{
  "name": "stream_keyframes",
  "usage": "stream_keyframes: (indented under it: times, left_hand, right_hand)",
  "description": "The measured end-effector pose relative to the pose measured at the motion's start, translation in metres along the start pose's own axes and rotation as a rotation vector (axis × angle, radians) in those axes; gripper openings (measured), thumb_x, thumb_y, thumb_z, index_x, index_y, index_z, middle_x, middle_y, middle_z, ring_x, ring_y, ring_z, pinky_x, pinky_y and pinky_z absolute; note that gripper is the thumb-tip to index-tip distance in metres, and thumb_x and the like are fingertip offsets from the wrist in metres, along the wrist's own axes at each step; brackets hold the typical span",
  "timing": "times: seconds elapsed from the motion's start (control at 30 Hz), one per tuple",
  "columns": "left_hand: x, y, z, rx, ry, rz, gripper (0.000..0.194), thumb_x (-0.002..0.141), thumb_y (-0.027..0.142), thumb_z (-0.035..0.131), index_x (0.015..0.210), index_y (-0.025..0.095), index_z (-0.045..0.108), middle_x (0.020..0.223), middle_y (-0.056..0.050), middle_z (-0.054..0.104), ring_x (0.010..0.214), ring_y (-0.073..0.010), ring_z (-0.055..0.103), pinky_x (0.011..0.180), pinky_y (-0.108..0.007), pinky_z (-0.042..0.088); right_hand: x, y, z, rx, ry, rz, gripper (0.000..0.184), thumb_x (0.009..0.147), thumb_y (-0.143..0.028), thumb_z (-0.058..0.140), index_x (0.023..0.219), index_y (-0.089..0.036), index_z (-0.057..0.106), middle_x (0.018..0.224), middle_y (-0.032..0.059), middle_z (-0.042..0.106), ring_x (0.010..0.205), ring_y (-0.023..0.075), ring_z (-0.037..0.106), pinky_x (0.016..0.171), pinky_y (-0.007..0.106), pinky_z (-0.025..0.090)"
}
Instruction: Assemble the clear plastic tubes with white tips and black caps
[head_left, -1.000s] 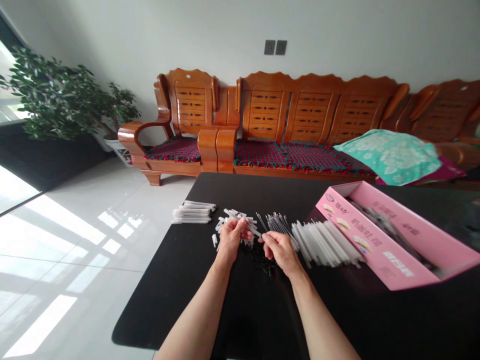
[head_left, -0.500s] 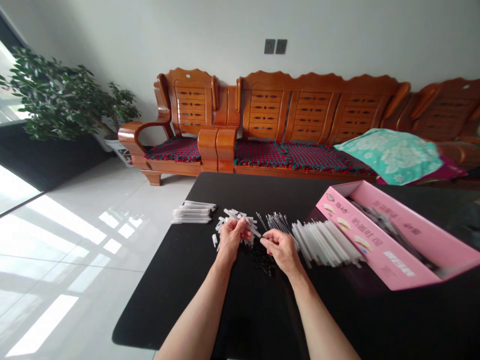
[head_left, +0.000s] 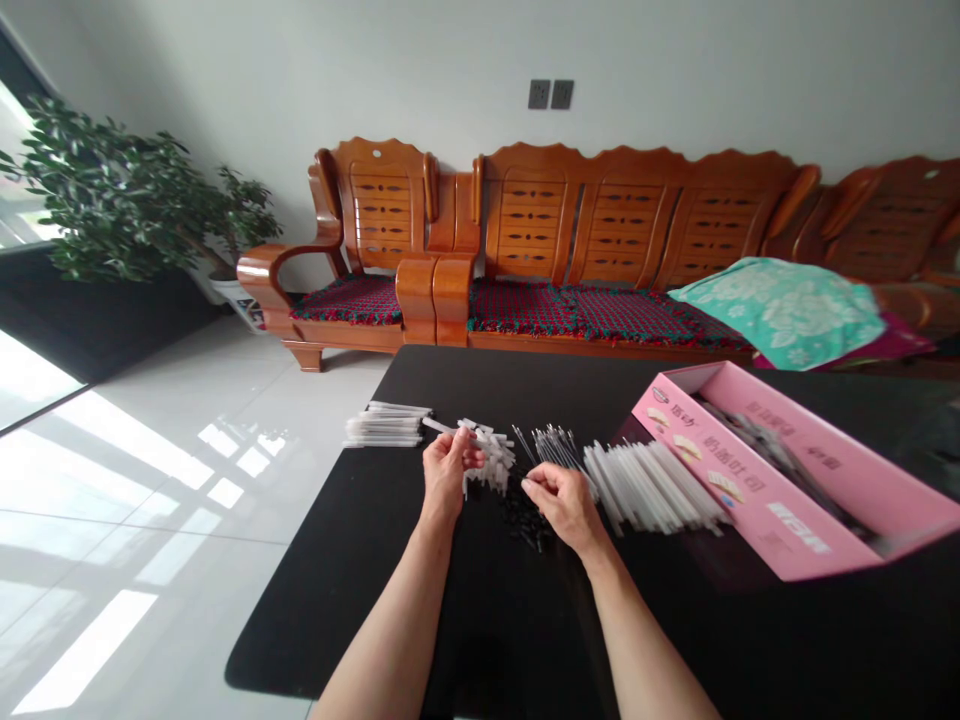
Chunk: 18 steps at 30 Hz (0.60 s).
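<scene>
- A slim white tube [head_left: 437,426] juts from the left hand [head_left: 446,468], its free end angled toward the tabletop's [head_left: 337,580] far left corner.
- The left hand's grip is narrow, thumb and fingers closed around the tube above a heap of short white pieces [head_left: 493,470].
- The two hands, together at the tube half a second ago, now stand apart; the left has swung toward the tabletop's left edge. The shift appears to leave the tube in the left hand's charge alone.
- The right hand [head_left: 559,500] stays curled beside scattered black pieces [head_left: 525,520]; how tightly its grip closes, and on what, cannot be told.
- At the left edge, a row of white tubes [head_left: 386,427] lies just beyond the held one.
- Toward the right edge, thin dark rods [head_left: 556,446] and a bundle of frosted tubes [head_left: 649,485] lie before a pink box [head_left: 750,505].
</scene>
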<state>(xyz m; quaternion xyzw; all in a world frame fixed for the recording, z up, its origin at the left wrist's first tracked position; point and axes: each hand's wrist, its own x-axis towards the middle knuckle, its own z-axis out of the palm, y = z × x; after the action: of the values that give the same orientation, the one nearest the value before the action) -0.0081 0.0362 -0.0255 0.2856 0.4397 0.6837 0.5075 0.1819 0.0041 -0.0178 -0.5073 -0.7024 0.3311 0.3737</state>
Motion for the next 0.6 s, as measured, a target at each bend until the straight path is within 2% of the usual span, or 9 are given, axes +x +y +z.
stream_keyframes:
  times: [0.13, 0.33, 0.43, 0.53, 0.6]
  left_hand:
    - [0.000, 0.002, 0.000, 0.009, -0.010, -0.011, 0.047, 0.067, 0.056, 0.080, 0.076, 0.012, 0.067, 0.053, -0.001, 0.062, 0.047, -0.0119, 0.060, 0.049, -0.022, 0.050]
    - [-0.008, 0.000, 0.007, 0.076, -0.124, -0.031, 0.046, 0.068, 0.055, 0.080, 0.074, 0.012, 0.067, 0.055, -0.001, 0.062, 0.048, -0.0138, 0.061, 0.048, -0.024, 0.051]
    - [-0.010, -0.001, 0.009, 0.092, -0.171, -0.035, 0.044, 0.069, 0.053, 0.079, 0.075, 0.011, 0.068, 0.057, -0.002, 0.063, 0.049, -0.0144, 0.062, 0.047, -0.024, 0.051]
    - [-0.003, 0.003, 0.002, 0.061, -0.109, -0.005, 0.043, 0.070, 0.052, 0.080, 0.075, 0.011, 0.068, 0.054, 0.000, 0.061, 0.048, -0.0133, 0.061, 0.048, -0.022, 0.050]
    - [0.006, 0.007, -0.008, -0.012, 0.019, 0.030, 0.042, 0.069, 0.051, 0.080, 0.077, 0.011, 0.068, 0.052, 0.001, 0.059, 0.048, -0.0117, 0.060, 0.048, -0.020, 0.049]
  right_hand:
    - [-0.001, -0.005, -0.001, -0.111, -0.010, 0.029, 0.019, 0.081, -0.035, 0.066, 0.072, -0.018, 0.068, 0.056, -0.0016, 0.056, 0.052, 0.0129, 0.048, 0.051, 0.024, 0.033]
    - [-0.001, -0.004, 0.000, -0.045, 0.066, -0.008, 0.027, 0.090, -0.044, 0.060, 0.090, -0.019, 0.071, 0.057, -0.0011, 0.057, 0.053, 0.0148, 0.050, 0.052, 0.025, 0.035]
    - [0.000, -0.002, 0.001, -0.037, 0.030, -0.039, 0.025, 0.090, -0.039, 0.058, 0.081, -0.020, 0.070, 0.060, 0.0000, 0.059, 0.054, 0.0148, 0.050, 0.052, 0.025, 0.035]
    - [-0.001, -0.002, -0.002, -0.033, -0.003, -0.051, 0.025, 0.089, -0.035, 0.059, 0.073, -0.019, 0.068, 0.060, -0.0003, 0.059, 0.055, 0.0145, 0.050, 0.053, 0.025, 0.034]
    - [-0.001, 0.001, -0.008, -0.023, 0.000, -0.044, 0.024, 0.087, -0.034, 0.059, 0.070, -0.019, 0.066, 0.060, -0.0007, 0.058, 0.056, 0.0145, 0.051, 0.053, 0.025, 0.035]
